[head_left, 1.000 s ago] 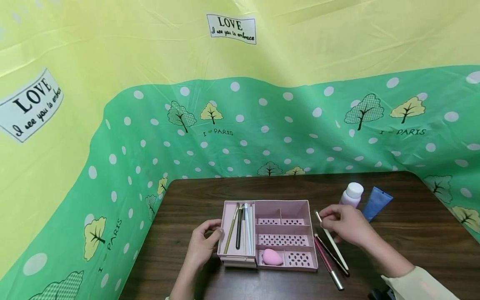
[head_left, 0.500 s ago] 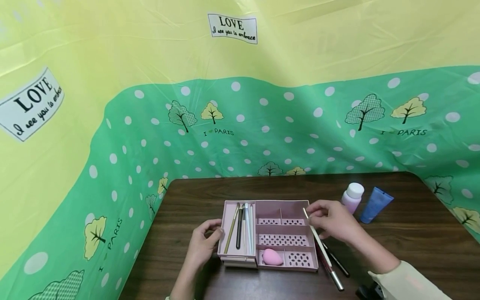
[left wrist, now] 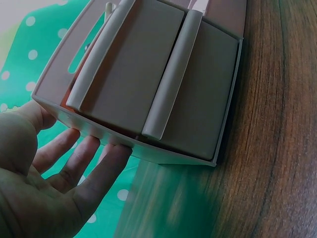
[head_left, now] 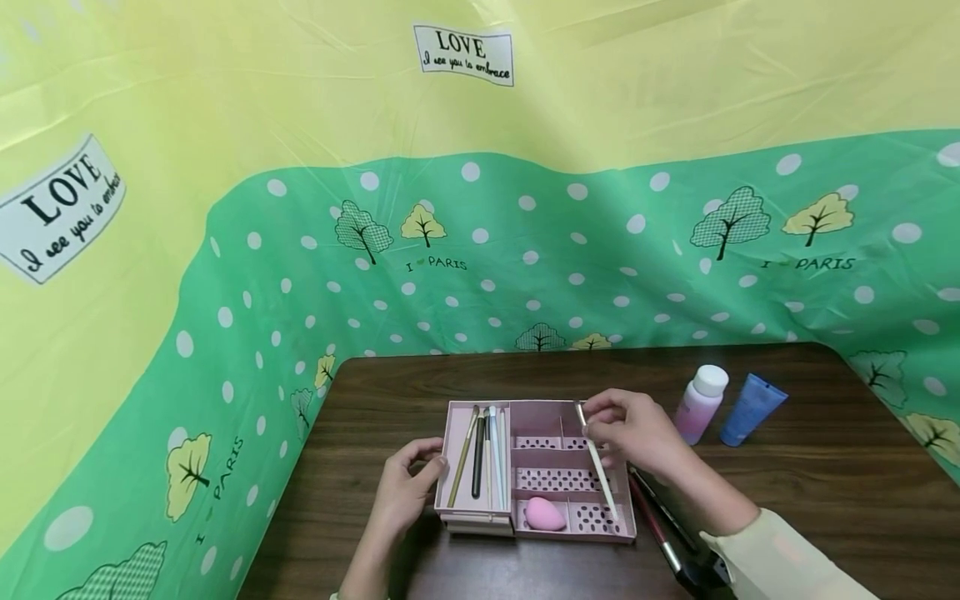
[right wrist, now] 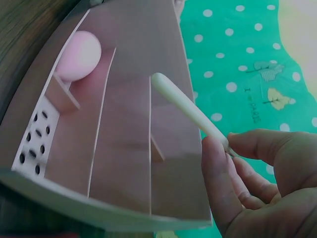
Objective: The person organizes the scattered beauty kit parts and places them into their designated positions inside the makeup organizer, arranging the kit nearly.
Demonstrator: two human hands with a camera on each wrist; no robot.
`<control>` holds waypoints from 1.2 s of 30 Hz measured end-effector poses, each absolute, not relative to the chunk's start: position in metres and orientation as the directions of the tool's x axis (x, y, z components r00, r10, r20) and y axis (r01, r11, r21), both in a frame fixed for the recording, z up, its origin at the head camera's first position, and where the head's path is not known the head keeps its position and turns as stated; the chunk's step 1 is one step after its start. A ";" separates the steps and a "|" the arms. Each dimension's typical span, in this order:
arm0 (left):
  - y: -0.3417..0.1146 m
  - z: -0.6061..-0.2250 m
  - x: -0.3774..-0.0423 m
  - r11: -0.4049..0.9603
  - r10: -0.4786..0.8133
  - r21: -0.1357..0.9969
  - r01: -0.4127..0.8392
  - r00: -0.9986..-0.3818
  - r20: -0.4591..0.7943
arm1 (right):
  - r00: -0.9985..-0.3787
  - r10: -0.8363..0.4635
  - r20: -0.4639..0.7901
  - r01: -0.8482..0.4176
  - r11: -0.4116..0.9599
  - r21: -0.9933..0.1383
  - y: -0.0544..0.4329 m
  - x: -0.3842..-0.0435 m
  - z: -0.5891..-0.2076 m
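- You are pinching the white brush (head_left: 600, 471) between the thumb and fingers of your right hand (head_left: 637, 429), over the right part of the box (head_left: 536, 417), low and right of centre in the head view.
- Your left hand (head_left: 405, 483) is resting its fingers against the box's left side, clasping nothing that shows.
- You seem to be at the step of positioning the brush above the box; the slim tools (head_left: 477, 458) are lying in its left section, the sponge (head_left: 545, 515) at its lower middle.
- The next move is probably calling for a steady box and a pinch that keeps the brush clear of the dividers.
- Your fingers are covering part of the brush near its upper end, and that tip is looking too small to identify. Whether the lower end is touching the box, you cannot tell.
- At lower right, your forearm and a dark object (head_left: 701, 575) are partly hiding the red brush (head_left: 654, 525) and black pencil (head_left: 663, 504).
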State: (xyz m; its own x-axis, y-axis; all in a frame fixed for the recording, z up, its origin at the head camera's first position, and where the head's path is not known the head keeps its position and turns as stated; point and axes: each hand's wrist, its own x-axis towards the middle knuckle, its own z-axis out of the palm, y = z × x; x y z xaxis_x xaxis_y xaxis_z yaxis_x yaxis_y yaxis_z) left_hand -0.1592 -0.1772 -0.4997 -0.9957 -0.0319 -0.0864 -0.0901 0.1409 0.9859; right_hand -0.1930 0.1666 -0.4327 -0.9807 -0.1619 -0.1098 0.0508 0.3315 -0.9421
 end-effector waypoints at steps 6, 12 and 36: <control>-0.177 -0.501 -0.159 0.142 -0.029 0.986 -0.087 -0.996 -0.084 | -0.979 -0.160 -0.123 0.073 0.288 -0.955 0.151 -0.195 -0.431; -0.177 -0.500 -0.159 0.144 -0.034 0.986 -0.082 -0.996 -0.078 | -0.977 -0.172 -0.125 0.083 0.229 -0.970 0.137 -0.196 -0.431; -0.176 -0.501 -0.161 0.125 -0.049 0.988 -0.092 -0.995 -0.086 | -0.967 -0.209 -0.143 0.140 0.030 -0.990 0.087 -0.210 -0.430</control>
State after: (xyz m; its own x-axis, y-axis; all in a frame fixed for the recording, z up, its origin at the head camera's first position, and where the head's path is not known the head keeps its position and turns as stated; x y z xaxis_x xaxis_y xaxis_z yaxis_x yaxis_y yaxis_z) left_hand -0.1607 -0.1761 -0.5007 -0.9951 -0.0492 -0.0860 -0.0915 0.1249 0.9879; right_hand -0.2104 0.0867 -0.4300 -0.9674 -0.2092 -0.1428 0.1397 0.0296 -0.9898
